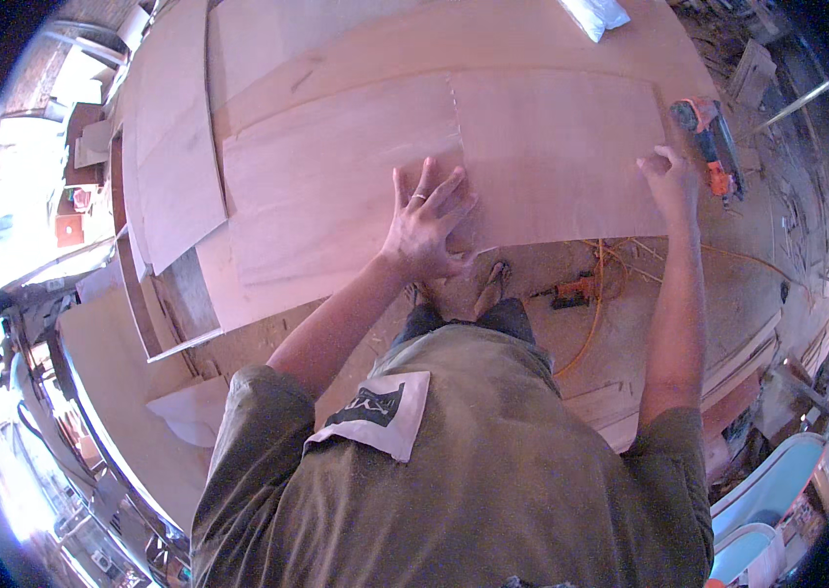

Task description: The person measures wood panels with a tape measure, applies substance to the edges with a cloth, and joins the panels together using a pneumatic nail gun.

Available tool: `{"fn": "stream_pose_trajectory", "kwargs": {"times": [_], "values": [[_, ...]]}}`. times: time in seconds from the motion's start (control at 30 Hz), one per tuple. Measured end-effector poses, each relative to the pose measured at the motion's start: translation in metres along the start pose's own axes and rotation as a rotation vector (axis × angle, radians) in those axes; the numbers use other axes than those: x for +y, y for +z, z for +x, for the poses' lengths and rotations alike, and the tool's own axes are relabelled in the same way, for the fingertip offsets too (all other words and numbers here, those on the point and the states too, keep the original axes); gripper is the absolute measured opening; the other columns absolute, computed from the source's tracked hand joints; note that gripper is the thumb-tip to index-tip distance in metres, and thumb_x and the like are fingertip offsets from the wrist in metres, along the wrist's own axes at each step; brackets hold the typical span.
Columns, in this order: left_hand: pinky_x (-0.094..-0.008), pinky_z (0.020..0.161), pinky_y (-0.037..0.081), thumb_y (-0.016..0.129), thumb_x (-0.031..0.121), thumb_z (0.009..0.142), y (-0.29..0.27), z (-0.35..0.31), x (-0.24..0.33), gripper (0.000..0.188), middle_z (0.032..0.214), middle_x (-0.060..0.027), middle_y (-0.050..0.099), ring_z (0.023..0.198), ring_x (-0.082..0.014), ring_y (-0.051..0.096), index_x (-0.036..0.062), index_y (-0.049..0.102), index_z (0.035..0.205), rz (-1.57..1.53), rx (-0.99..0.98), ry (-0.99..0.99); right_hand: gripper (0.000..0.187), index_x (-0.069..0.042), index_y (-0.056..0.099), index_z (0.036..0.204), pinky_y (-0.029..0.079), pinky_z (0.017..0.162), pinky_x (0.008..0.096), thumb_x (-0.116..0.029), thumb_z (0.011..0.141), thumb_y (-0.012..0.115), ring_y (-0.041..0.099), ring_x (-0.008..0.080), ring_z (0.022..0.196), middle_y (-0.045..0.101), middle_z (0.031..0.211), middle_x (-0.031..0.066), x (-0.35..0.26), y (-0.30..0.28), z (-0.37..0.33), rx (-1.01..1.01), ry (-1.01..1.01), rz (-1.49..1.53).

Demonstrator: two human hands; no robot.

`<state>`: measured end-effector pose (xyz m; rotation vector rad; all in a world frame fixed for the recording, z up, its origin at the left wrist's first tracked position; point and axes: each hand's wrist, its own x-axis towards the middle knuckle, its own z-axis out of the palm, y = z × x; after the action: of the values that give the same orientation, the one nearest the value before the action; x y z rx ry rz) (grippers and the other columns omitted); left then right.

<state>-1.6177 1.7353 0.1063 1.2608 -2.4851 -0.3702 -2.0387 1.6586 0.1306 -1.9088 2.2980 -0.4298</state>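
Note:
My left hand [426, 223] lies with its fingers spread on a thin, pinkish plywood sheet [316, 186], close to its near edge. This sheet meets a second plywood sheet [561, 157] along a seam just beyond my fingertips. At the right end of the second sheet, my right hand [671, 184] is raised with its fingers curled toward the thumb. Whatever those fingers hold, if anything, is too small to make out. Just right of that hand lies an orange and black power tool [708, 147], apart from it.
More thin boards [174, 147] overlap at the left, above an open wooden frame [135, 294]. On the floor beyond the near edge lie an orange power tool [571, 292] and an orange hose [599, 318]. A white plastic packet [596, 15] rests at the far side. Light blue chairs [767, 480] stand lower right.

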Motion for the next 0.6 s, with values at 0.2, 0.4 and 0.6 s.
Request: {"fn": "stream_pose_trajectory", "kwargs": {"times": [0.2,0.4,0.6], "values": [[-0.0712,0.111,0.007,0.078,0.044,0.057,-0.002,0.000,0.004,0.085,0.154,-0.0106,0.029,0.144,-0.0434,0.014,0.0166,0.055,0.134,0.044,-0.014,-0.019,0.047,-0.003,0.066,0.106,0.051,0.088,0.0414,-0.035,0.075,0.079,0.064,0.0341,0.101,0.068,0.106,0.0186,-0.003,0.006,0.007,0.021,0.025,0.028],[-0.0659,0.113,0.009,0.079,0.047,0.058,-0.002,-0.001,0.007,0.082,0.155,-0.0094,0.031,0.144,-0.0418,0.018,0.0194,0.057,0.132,0.062,-0.037,-0.068,0.050,-0.001,0.065,0.107,0.049,0.091,0.0411,-0.036,0.074,0.079,0.063,0.0344,0.103,0.067,0.108,0.0187,-0.004,0.009,0.011,-0.004,0.107,0.006],[-0.0684,0.112,0.012,0.074,0.045,0.061,0.005,-0.002,-0.001,0.078,0.154,-0.0113,0.031,0.144,-0.0429,0.017,0.0161,0.057,0.132,0.105,0.042,-0.002,0.046,-0.004,0.063,0.115,0.046,0.096,0.0429,-0.030,0.079,0.074,0.059,0.0344,0.111,0.064,0.117,0.0185,-0.065,0.026,0.037,0.140,-0.184,-0.027]]}}
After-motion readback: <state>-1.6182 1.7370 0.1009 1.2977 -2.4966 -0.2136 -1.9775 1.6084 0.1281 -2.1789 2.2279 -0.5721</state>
